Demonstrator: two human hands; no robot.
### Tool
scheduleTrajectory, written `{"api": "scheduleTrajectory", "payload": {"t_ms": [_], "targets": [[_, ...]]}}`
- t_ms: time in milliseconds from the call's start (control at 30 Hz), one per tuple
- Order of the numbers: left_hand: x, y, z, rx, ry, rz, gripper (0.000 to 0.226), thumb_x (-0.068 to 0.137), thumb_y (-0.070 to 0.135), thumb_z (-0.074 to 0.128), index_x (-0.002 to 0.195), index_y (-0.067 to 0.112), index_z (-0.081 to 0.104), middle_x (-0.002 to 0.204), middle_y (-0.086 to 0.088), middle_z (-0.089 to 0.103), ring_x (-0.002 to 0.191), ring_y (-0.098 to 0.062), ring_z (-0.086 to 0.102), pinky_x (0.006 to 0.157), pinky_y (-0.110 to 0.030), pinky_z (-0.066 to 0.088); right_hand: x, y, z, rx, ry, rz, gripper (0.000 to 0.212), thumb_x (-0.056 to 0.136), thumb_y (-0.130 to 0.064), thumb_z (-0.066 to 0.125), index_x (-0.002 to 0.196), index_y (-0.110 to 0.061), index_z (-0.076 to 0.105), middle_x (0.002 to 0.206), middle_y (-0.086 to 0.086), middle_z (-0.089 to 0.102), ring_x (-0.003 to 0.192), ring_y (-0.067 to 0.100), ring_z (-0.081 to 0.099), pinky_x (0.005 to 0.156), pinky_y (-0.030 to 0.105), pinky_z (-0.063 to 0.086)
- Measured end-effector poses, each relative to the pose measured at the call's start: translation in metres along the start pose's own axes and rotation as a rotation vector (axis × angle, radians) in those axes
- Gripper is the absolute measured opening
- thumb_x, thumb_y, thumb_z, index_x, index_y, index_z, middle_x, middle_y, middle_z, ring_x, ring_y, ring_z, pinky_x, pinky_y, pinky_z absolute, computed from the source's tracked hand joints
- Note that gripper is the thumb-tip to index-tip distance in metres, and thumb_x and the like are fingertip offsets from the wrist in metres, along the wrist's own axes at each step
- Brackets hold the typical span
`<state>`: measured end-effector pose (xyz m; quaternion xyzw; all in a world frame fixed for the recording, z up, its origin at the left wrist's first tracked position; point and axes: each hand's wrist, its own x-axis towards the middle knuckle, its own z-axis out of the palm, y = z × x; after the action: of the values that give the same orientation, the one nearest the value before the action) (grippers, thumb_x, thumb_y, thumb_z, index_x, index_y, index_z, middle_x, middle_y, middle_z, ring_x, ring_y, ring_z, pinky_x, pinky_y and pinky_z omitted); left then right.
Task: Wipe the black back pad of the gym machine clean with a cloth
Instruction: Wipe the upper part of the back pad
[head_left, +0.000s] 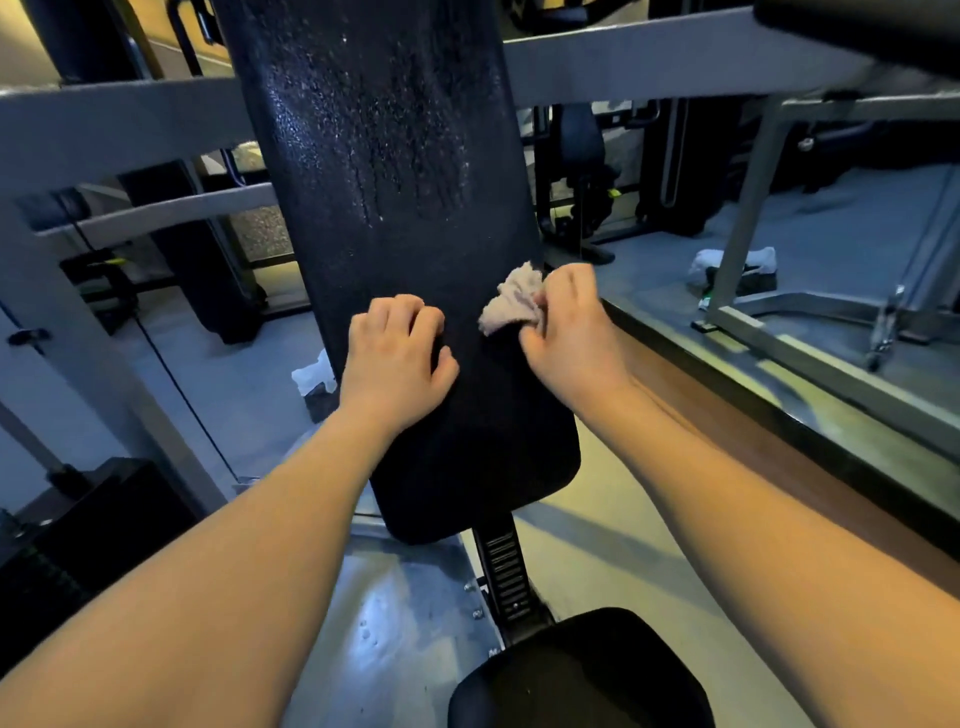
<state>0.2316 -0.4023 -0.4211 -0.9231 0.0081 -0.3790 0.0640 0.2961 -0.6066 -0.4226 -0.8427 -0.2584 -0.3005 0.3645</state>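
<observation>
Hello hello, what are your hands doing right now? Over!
Left hand curled on the back pad. Right hand grips the cloth at the pad's right edge. Upper pad wet with droplets. Nothing in the way.

Back pad (405, 208) centre | left hand (395, 358) on its left part | right hand (566, 332) at its right edge, cloth (511, 301) on the pad just left of it | seat (576, 675) near right | possibly a towel (732, 262) on the floor, far right
</observation>
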Motion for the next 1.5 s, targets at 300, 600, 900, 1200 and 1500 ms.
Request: {"api": "scheduleTrajectory", "payload": {"t_ms": [300, 600, 900, 1200, 1500], "targets": [[-0.004, 0.002, 0.022, 0.214, 0.083, 0.021, 0.034, 0.087, 0.039, 0.050, 0.109, 0.014, 0.055, 0.120, -0.008, 0.054, 0.112, -0.031, 0.041, 0.085, -0.045, 0.031, -0.010, 0.004, 0.034, -0.144, 0.058, -0.171, 0.024, 0.095, -0.028, 0.067, 0.112, -0.011, 0.062, 0.111, 0.006, 0.061, 0.099, 0.032, 0.055, 0.085, 0.044, 0.050], [-0.005, 0.002, 0.026, 0.207, 0.143, 0.034, 0.037, 0.085, 0.038, 0.051, 0.111, 0.012, 0.057, 0.118, -0.009, 0.056, 0.112, -0.031, 0.042, 0.086, -0.046, 0.032, 0.027, 0.004, 0.032, -0.044, 0.191, -0.022, 0.048, 0.095, -0.012, 0.062, 0.142, -0.005, 0.057, 0.125, 0.018, 0.053, 0.116, 0.037, 0.050, 0.097, 0.038, 0.046], [-0.005, 0.000, 0.026, 0.216, 0.174, 0.050, 0.037, 0.084, 0.038, 0.054, 0.110, 0.013, 0.059, 0.118, -0.009, 0.058, 0.112, -0.031, 0.044, 0.087, -0.045, 0.034, 0.016, 0.008, 0.049, 0.038, 0.286, -0.084, 0.046, 0.094, -0.003, 0.067, 0.139, -0.006, 0.061, 0.132, 0.014, 0.057, 0.123, 0.031, 0.053, 0.107, 0.038, 0.047], [-0.006, 0.000, 0.027, 0.226, 0.149, 0.043, 0.037, 0.086, 0.039, 0.052, 0.112, 0.014, 0.058, 0.120, -0.009, 0.057, 0.113, -0.032, 0.045, 0.088, -0.045, 0.034, 0.083, 0.010, 0.042, 0.196, 0.359, -0.031, 0.045, 0.095, -0.002, 0.054, 0.138, -0.008, 0.065, 0.141, 0.012, 0.060, 0.132, 0.027, 0.055, 0.112, 0.013, 0.031], [-0.006, 0.000, 0.028, 0.233, 0.166, 0.042, 0.037, 0.086, 0.038, 0.054, 0.113, 0.014, 0.058, 0.121, -0.009, 0.057, 0.114, -0.032, 0.044, 0.088, -0.046, 0.034, 0.076, 0.006, 0.038, 0.224, 0.341, -0.016, 0.029, 0.094, -0.001, 0.054, 0.116, -0.010, 0.070, 0.113, -0.002, 0.070, 0.103, 0.018, 0.064, 0.094, 0.031, 0.049]]}}
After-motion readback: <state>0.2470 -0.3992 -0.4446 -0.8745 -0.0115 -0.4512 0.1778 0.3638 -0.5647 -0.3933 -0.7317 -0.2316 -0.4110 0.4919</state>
